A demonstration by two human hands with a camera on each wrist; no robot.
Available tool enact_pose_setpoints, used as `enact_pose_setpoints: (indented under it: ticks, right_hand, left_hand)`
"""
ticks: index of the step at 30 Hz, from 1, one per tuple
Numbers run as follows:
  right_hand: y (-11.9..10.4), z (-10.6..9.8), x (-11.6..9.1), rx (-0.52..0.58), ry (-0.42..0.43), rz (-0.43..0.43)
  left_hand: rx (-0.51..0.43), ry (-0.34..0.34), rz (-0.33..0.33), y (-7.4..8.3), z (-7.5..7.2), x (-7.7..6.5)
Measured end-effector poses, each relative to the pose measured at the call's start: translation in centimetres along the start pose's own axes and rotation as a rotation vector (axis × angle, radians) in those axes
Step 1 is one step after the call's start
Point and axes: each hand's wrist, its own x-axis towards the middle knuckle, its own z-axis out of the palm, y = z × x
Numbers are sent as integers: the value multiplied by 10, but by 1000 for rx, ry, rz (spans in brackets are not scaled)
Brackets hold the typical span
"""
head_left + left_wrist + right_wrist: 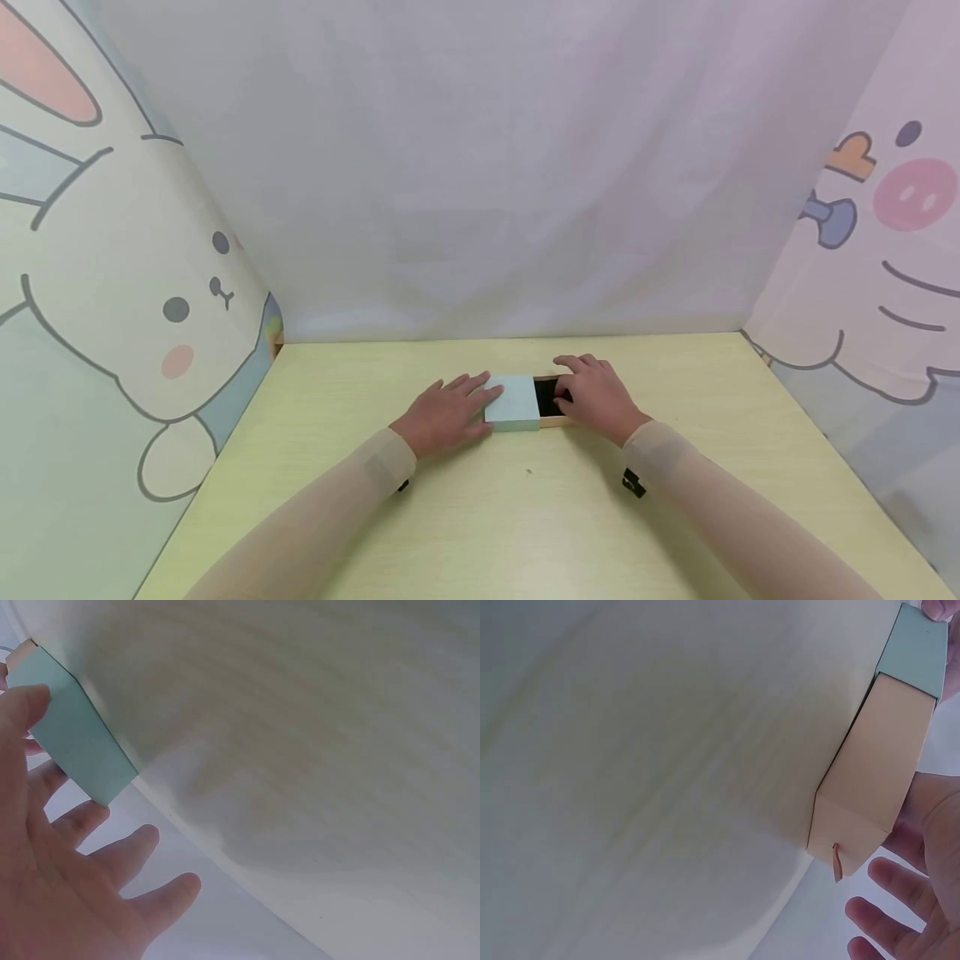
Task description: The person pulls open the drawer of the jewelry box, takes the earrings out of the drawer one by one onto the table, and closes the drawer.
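Head view: two hands meet one small box on one pale table (525, 533), right of the table's middle line by a little and toward its far edge. The box has two parts: one mint cover (513, 400) on the left and one tan drawer (557, 422), dark inside, standing out to the right. The left hand (442, 417) holds the cover's left end, thumb at the near side, one finger lying on top. The right hand (600, 400) bends over the drawer's right part, fingers dipping inside; whether they pinch anything I cannot tell. The hands are apart, with the cover's right half between them. Two cream sleeves (315, 525) come in from the near side, one black piece (633, 483) under the right cuff, another under the left. Two cartoon figures flank the table: one rabbit (142, 333) left, one pink-cheeked figure (900, 267) right.

Left wrist view: one thumb presses the cover's near face; four fingers spread on the far side, the two outermost clear of it.

Right wrist view: one cord (837, 862) hangs from the drawer's right end, and at least three fingertips show beyond it, spread.
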Motion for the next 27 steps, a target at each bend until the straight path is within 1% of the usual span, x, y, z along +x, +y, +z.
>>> enact_pose_setpoints:
  ticks: [9, 27]
  right_hand:
    - [-3, -3, 1, 0, -4, -17]
    - [0, 2, 2, -22, 15, -34]
  left_hand:
    - [-11, -2, -3, 0, 0, 0]
    - [-16, -1, -7, -1, 2, 1]
